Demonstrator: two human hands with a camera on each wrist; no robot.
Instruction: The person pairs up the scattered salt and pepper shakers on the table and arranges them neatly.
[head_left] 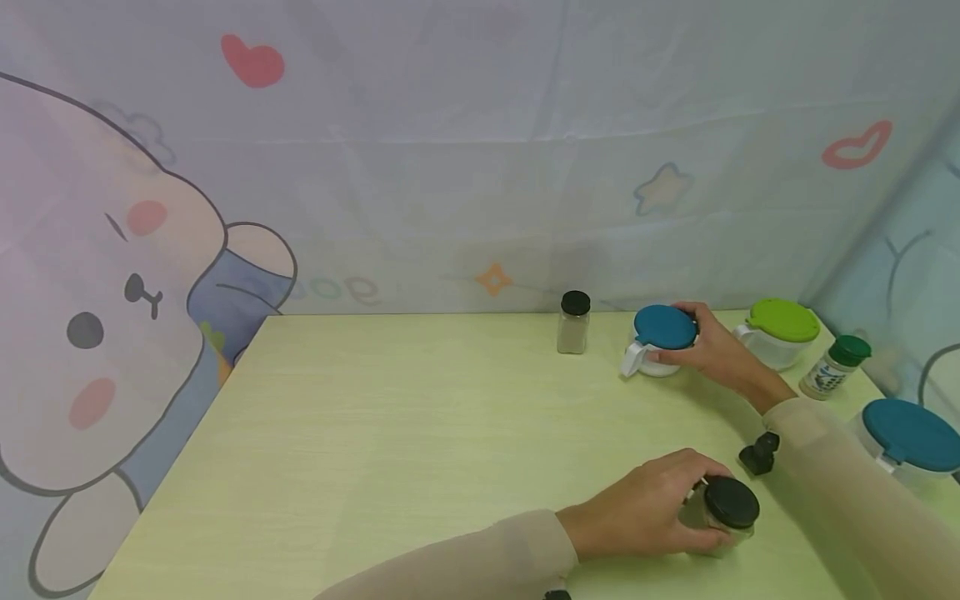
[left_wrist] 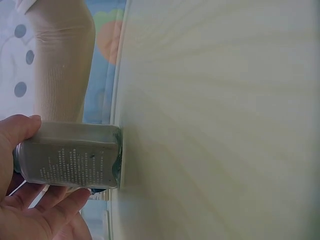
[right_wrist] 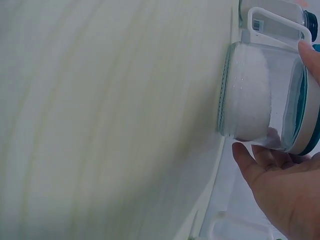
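My left hand [head_left: 651,510] grips a square glass spice jar [left_wrist: 70,155] with a black lid [head_left: 732,502], near the table's front right. Thumb and fingers lie on opposite sides of it, and small printed text shows on its face. Farther back, my right hand [head_left: 708,348] holds a glass seasoning jar [right_wrist: 255,95] with a blue lid [head_left: 665,327] and a white handle [head_left: 636,358]. White grains fill part of that jar. Its base is right at the tabletop in the right wrist view.
Another black-lidded spice jar [head_left: 573,323] stands left of the blue-lidded one. Along the right side are a green-lidded seasoning jar [head_left: 783,332], a green-capped shaker bottle [head_left: 835,367] and a second blue-lidded jar [head_left: 911,437]. A printed curtain [head_left: 450,167] hangs behind the table [head_left: 360,433].
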